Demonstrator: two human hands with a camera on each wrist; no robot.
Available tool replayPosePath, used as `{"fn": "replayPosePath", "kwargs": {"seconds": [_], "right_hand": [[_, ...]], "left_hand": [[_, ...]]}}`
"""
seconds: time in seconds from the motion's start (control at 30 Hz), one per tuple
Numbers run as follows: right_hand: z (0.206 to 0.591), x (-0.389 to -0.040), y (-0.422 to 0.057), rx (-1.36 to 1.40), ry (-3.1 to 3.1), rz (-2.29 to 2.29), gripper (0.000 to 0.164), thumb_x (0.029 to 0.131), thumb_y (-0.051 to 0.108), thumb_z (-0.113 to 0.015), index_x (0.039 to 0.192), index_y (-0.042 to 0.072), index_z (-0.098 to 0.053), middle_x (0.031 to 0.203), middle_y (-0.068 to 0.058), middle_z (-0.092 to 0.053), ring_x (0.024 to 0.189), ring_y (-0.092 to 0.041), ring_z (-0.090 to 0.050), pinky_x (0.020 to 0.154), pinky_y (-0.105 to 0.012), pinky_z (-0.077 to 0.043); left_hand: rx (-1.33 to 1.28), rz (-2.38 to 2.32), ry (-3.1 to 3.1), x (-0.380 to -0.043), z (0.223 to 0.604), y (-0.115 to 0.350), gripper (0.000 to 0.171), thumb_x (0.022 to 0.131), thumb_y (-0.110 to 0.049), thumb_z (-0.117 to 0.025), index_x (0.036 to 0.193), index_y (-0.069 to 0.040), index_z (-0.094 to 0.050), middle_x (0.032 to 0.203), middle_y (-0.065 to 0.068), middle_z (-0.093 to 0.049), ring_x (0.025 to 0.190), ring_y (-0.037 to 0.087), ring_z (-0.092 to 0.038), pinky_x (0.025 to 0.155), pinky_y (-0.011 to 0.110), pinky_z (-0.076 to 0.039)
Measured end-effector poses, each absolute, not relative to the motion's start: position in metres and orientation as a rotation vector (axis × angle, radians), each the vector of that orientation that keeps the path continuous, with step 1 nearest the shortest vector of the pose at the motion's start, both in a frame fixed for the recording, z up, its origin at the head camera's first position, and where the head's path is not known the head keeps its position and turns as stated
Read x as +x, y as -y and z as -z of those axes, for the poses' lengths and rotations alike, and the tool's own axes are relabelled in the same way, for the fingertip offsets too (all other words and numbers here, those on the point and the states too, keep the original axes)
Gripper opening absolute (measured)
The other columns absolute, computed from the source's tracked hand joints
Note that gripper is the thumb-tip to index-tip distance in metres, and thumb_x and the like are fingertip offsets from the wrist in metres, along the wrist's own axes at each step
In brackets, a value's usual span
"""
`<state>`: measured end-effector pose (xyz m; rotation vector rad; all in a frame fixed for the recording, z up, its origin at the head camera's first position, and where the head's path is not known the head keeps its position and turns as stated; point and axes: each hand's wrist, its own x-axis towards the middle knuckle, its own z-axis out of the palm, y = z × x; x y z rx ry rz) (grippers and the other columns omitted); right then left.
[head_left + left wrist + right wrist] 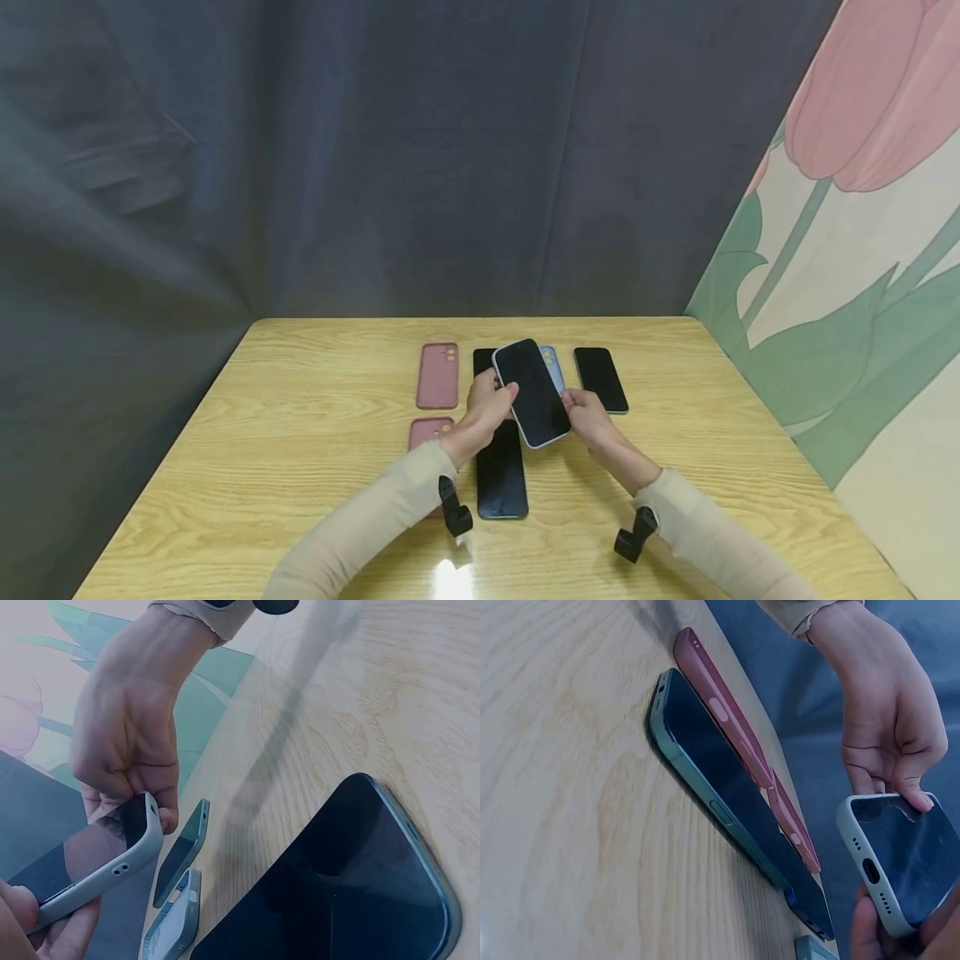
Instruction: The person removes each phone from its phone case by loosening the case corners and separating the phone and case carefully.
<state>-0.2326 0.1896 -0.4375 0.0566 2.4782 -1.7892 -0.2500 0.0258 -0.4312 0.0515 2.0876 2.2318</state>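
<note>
Both hands hold a black-screened phone (532,392) in a pale case, tilted above the table. My left hand (486,408) grips its left long side, thumb over the edge of the screen. At the lower right edge, my right hand (590,417) pinches the case by a corner. The right wrist view shows the pale case (847,832) around the phone's bottom end, with port and speaker holes. Under the held phone lies a light blue case (553,367), partly hidden. A dark phone (502,479) lies screen up just below the hands.
On the left lie a pink case (437,375) and a second pink case (427,429), partly covered by the left forearm. Another dark phone (483,360) shows behind the left hand, and one more phone (602,380) lies at right. A dark curtain (450,167) hangs behind the table.
</note>
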Motion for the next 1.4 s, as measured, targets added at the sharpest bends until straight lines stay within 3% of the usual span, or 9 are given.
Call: {"fn": "replayPosePath", "kwargs": {"seconds": [0.1,0.33,0.53,0.7,0.87,1.03,1.2,1.4], "right_hand": [[0.437,-0.232,-0.188,0.065,-2.476,1.782,0.032,0.096,0.007,-0.029,0.092,-0.01,-0.056,0.083,-0.012,-0.06,0.077,-0.016,-0.055,0.071,-0.026,-0.044],[0.441,-0.233,-0.186,0.063,-2.441,1.805,0.028,0.095,0.005,-0.029,0.082,-0.007,-0.052,0.076,-0.007,-0.053,0.072,-0.013,-0.049,0.064,-0.022,-0.04],[0.442,-0.232,-0.187,0.052,-2.323,1.898,0.027,0.095,0.004,-0.03,0.091,-0.009,-0.054,0.075,-0.003,-0.057,0.07,-0.01,-0.052,0.062,-0.021,-0.045],[0.442,-0.234,-0.193,-0.053,-2.273,1.862,0.026,0.094,0.003,-0.031,0.082,-0.004,-0.052,0.071,-0.003,-0.054,0.066,-0.012,-0.053,0.064,-0.027,-0.046],[0.442,-0.234,-0.197,-0.149,-2.221,1.784,0.02,0.092,0.001,-0.035,0.095,-0.007,-0.054,0.075,-0.005,-0.055,0.069,-0.016,-0.055,0.071,-0.043,-0.046],[0.44,-0.235,-0.198,-0.164,-2.268,1.814,0.029,0.086,-0.007,-0.041,0.114,-0.006,-0.048,0.093,-0.015,-0.056,0.076,-0.02,-0.057,0.072,-0.04,-0.049],[0.438,-0.236,-0.195,-0.174,-2.339,1.887,0.033,0.078,-0.014,-0.045,0.109,-0.007,-0.051,0.096,-0.023,-0.049,0.076,-0.022,-0.056,0.071,-0.042,-0.05],[0.436,-0.235,-0.193,-0.173,-2.394,1.895,0.034,0.073,-0.016,-0.043,0.106,-0.009,-0.052,0.09,-0.021,-0.048,0.07,-0.021,-0.055,0.071,-0.045,-0.049]], "left_hand": [[0.042,-2.212,-2.116,-0.251,0.432,-0.026,0.018,0.087,-0.002,-0.05,0.104,0.002,-0.054,0.086,0.013,-0.061,0.072,0.021,-0.063,0.059,0.032,-0.053],[0.025,-2.176,-2.101,-0.252,0.433,-0.023,0.018,0.088,-0.003,-0.049,0.104,0.0,-0.055,0.087,0.012,-0.061,0.073,0.019,-0.062,0.061,0.032,-0.052],[0.097,-2.178,-2.058,-0.253,0.432,-0.018,0.017,0.088,-0.004,-0.048,0.103,0.001,-0.055,0.085,0.012,-0.062,0.074,0.02,-0.062,0.063,0.034,-0.053],[0.07,-2.155,-2.081,-0.254,0.434,-0.015,0.015,0.088,-0.007,-0.049,0.097,0.002,-0.055,0.08,0.011,-0.059,0.071,0.019,-0.062,0.061,0.034,-0.053],[-0.027,-2.132,-2.104,-0.256,0.44,-0.01,0.01,0.086,-0.008,-0.05,0.086,0.001,-0.054,0.072,0.008,-0.053,0.062,0.017,-0.059,0.057,0.033,-0.053],[-0.022,-2.07,-2.148,-0.256,0.443,-0.007,0.011,0.087,-0.009,-0.051,0.079,-0.001,-0.05,0.069,0.007,-0.047,0.06,0.018,-0.053,0.056,0.033,-0.052],[-0.026,-2.057,-2.124,-0.255,0.444,-0.007,0.011,0.088,-0.01,-0.051,0.083,0.0,-0.051,0.073,0.01,-0.051,0.062,0.019,-0.055,0.057,0.033,-0.052],[-0.008,-2.082,-2.115,-0.256,0.443,-0.009,0.013,0.087,-0.011,-0.052,0.088,0.002,-0.054,0.076,0.012,-0.055,0.062,0.02,-0.057,0.056,0.033,-0.053]]}}
